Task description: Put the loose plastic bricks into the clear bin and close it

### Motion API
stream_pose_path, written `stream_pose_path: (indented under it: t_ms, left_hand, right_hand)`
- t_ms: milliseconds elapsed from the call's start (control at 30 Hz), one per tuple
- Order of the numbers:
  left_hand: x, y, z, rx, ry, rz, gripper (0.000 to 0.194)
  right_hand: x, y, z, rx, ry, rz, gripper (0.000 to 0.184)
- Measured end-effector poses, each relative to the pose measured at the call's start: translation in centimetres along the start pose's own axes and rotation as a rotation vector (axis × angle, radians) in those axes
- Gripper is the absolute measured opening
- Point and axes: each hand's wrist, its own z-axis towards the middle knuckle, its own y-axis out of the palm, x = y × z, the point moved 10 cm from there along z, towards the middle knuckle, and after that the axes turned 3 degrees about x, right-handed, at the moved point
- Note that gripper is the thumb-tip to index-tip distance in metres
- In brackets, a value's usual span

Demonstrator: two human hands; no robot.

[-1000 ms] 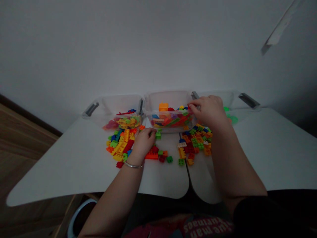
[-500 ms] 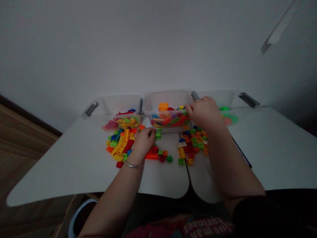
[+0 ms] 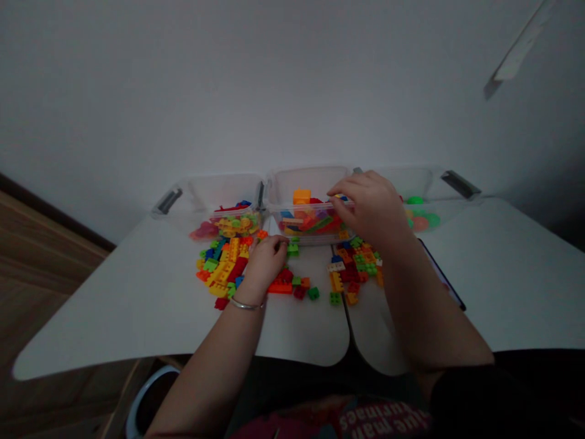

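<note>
The right hand is held arched over the front rim of the middle clear plastic bin, its fingers curved down toward the toy bricks inside. The left hand is lowered, curled beside loose bricks on the white table. Whether either hand grasps anything cannot be told.

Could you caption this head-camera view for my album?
The left hand sits among loose toy building bricks while the right hand hovers over a clear plastic bin of bricks.
</note>
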Motion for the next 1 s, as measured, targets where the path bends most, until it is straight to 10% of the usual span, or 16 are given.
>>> stream_pose_path:
  t_ms: [433,1000]
  left_hand:
    - [-0.7,0.0,0.1,0.042,0.008,-0.100,0.028]
    - [-0.6,0.2,0.1,0.003,-0.005,-0.065,0.029]
  right_hand:
    - [-7.6,11.1,-3.4,-0.587,-0.227,0.031,0.030]
    - [-7.1,12.4,-3.9,-0.642,-0.199,0.010,0.029]
